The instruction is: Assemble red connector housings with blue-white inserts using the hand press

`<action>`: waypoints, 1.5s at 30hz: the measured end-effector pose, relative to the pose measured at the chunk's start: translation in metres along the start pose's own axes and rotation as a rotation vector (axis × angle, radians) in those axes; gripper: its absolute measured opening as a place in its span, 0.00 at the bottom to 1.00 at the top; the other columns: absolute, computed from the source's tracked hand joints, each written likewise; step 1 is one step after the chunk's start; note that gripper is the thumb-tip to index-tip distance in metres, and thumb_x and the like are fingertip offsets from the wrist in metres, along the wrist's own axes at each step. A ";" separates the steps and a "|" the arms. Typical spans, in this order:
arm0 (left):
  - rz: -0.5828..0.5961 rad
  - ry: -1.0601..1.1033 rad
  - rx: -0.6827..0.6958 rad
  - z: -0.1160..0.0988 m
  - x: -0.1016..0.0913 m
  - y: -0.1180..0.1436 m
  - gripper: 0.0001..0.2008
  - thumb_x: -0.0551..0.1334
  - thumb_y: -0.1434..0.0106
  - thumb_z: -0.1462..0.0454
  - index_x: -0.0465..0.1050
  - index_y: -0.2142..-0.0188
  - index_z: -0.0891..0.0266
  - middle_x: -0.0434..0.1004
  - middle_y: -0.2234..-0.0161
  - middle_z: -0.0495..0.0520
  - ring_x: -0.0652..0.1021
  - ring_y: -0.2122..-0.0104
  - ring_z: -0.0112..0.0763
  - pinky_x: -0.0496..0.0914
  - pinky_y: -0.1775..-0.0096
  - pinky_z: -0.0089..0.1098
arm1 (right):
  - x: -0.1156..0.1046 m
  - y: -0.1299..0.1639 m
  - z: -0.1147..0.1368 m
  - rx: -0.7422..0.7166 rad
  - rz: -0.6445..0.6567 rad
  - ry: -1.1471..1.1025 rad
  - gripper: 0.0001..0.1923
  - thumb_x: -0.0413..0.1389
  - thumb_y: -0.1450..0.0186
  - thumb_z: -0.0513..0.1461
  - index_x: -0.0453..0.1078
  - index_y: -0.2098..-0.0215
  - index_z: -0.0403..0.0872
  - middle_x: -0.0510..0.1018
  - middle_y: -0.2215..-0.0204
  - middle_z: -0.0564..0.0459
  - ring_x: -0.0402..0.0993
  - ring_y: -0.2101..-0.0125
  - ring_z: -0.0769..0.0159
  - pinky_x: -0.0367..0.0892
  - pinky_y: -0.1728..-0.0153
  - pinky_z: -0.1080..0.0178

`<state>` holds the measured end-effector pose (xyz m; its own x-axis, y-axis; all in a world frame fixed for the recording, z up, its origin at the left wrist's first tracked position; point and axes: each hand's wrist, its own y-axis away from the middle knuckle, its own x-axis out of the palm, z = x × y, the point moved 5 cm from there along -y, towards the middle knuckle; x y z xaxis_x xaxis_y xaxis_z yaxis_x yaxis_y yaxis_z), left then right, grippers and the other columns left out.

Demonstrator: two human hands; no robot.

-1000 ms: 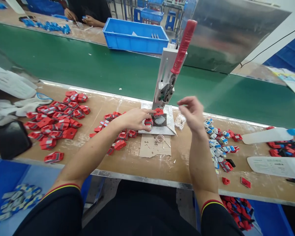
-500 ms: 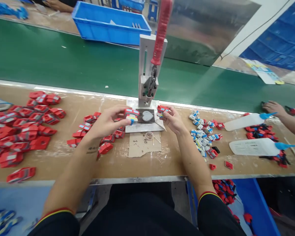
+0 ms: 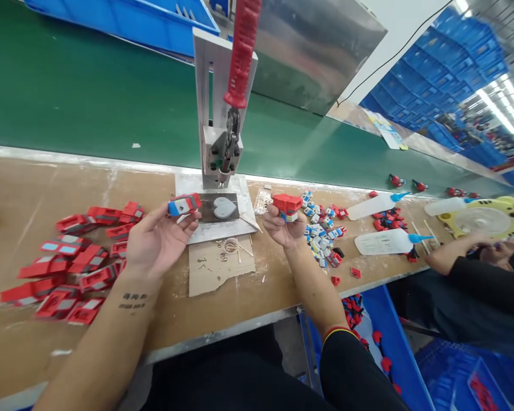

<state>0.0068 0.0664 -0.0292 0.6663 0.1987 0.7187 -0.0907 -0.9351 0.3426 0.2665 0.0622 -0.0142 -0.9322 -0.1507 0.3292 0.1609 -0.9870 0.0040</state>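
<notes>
My left hand (image 3: 156,240) grips a finished red piece (image 3: 184,204), my right hand (image 3: 282,228) a fresh red part (image 3: 286,204); next, I'd judge, seating it squarely on the press plate (image 3: 223,208).

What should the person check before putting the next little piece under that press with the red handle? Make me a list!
1. Left hand grips the red, blue and white plastic piece: ok.
2. Right hand grips the red plastic piece: ok.
3. Heart-shaped grey metal nest bare: ok.
4. Red-handled press lever raised: ok.
5. Fingers outside the press: ok.
6. Pieces turned the right way: cannot tell.
</notes>
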 end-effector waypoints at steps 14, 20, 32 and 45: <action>0.046 -0.040 0.011 0.014 -0.014 -0.012 0.17 0.69 0.49 0.69 0.74 0.58 0.60 0.83 0.62 0.51 0.84 0.66 0.31 0.77 0.63 0.30 | -0.079 -0.166 0.019 -0.115 -0.034 1.324 0.20 0.58 0.41 0.34 0.79 0.51 0.46 0.77 0.54 0.40 0.74 0.51 0.47 0.67 0.40 0.42; 0.051 -0.107 0.133 0.018 -0.019 -0.019 0.28 0.79 0.53 0.67 0.72 0.53 0.57 0.80 0.58 0.49 0.83 0.64 0.28 0.75 0.61 0.29 | -0.084 -0.165 0.010 -0.118 -0.077 1.381 0.42 0.56 0.39 0.35 0.57 0.27 0.42 0.71 0.38 0.32 0.70 0.44 0.43 0.68 0.40 0.39; 0.081 -0.089 0.300 0.016 -0.019 -0.024 0.30 0.80 0.53 0.66 0.73 0.52 0.55 0.78 0.54 0.49 0.78 0.65 0.24 0.71 0.64 0.27 | 0.069 -0.080 0.144 -0.955 -0.083 0.812 0.32 0.53 0.28 0.61 0.56 0.31 0.61 0.70 0.40 0.46 0.73 0.40 0.52 0.76 0.47 0.50; 0.148 -0.100 0.267 0.019 -0.020 -0.032 0.23 0.80 0.48 0.52 0.77 0.57 0.55 0.82 0.54 0.53 0.80 0.56 0.33 0.71 0.62 0.30 | 0.112 -0.099 0.163 -0.877 0.002 0.633 0.33 0.64 0.36 0.62 0.63 0.39 0.60 0.79 0.52 0.52 0.79 0.49 0.55 0.78 0.57 0.56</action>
<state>0.0107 0.0870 -0.0664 0.7311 0.0377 0.6812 -0.0029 -0.9983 0.0583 0.1991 0.1524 0.1759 -0.9710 0.0936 -0.2199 0.1089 -0.6454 -0.7560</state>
